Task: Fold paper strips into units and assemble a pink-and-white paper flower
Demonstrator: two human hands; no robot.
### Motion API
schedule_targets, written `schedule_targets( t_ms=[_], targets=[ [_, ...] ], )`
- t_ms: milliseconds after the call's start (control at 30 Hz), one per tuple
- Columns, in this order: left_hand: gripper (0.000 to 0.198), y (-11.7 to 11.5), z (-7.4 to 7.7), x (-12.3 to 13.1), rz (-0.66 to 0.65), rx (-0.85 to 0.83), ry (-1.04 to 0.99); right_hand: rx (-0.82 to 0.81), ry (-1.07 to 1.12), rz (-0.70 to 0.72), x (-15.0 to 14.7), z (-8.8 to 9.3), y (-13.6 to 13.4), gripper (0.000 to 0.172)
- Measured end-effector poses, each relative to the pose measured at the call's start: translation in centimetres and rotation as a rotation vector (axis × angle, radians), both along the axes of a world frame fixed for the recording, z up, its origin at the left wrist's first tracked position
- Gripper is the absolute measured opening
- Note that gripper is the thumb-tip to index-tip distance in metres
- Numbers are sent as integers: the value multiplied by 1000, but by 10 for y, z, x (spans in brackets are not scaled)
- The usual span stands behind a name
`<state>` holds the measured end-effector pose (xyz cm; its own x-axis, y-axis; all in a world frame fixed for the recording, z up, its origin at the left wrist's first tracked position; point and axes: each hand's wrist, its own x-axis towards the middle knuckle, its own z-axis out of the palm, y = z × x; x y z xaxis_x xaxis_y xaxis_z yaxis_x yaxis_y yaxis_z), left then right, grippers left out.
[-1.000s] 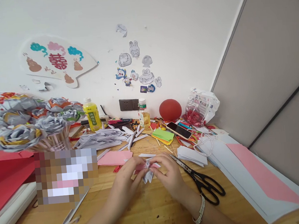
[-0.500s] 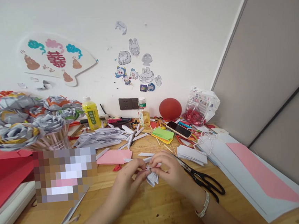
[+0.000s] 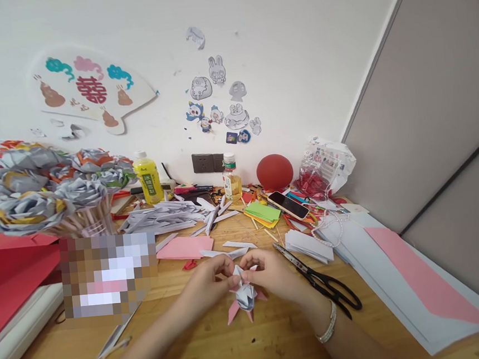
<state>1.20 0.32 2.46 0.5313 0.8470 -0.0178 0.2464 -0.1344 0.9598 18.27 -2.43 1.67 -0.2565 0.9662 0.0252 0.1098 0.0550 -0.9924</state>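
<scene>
A small folded paper flower, white in the middle with pink pointed petals around it, is held between my two hands over the wooden table. My left hand pinches its upper left side with thumb and forefinger. From the other side my right hand grips it the same way, thumb and fingers closed on the paper. The fingers partly cover the flower's top. Black-handled scissors lie just right of my right hand. White paper strips rest behind my hands.
Pink sheets and a pile of folded white strips lie behind at left. Finished paper flowers stand on sticks at far left. A phone, green paper, two bottles and a red balloon stand or lie towards the wall.
The flower has turned between my fingers, so its white centre and pink petals now show below my hands. Both hands still hold it. The view has shifted slightly.
</scene>
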Motion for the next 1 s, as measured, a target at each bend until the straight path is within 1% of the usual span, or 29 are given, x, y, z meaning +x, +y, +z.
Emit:
schedule_targets(
  t_ms=[67,100,200,267,367,433,533,600,667,733,833,933,1000],
  targets=[
    [22,1,-2,0,-10,-20,-11,-59,15,17,2,-1,1,11],
    [22,2,-3,0,-6,-19,-13,-62,8,-1,2,-1,1,10],
    [22,3,-2,-1,11,-5,-5,-1,-78,-112,-3,-1,-1,2],
    [20,5,-2,-1,14,4,-2,117,-188,-196,-7,1,-3,6],
    [19,5,-1,-2,24,35,-2,356,-354,-269,-12,5,-6,15],
    [21,5,0,-2,36,58,-10,475,-412,-281,-14,9,-7,18],
    [23,3,-1,-2,59,122,-5,557,-437,-255,-13,11,-7,19],
    [21,3,-4,-1,72,179,16,526,-453,-221,-11,10,-6,18],
    [17,5,-10,0,71,187,28,422,-461,-202,-9,9,-5,15],
    [12,8,-15,0,52,144,20,309,-440,-207,-8,6,-3,12],
    [12,13,-21,-1,28,66,28,224,-352,-198,-6,2,-2,9],
    [14,12,-19,-2,30,35,77,182,-277,-144,-5,0,-1,8],
    [15,8,-15,-1,48,72,135,175,-299,-128,-5,0,0,6]
  ],
)
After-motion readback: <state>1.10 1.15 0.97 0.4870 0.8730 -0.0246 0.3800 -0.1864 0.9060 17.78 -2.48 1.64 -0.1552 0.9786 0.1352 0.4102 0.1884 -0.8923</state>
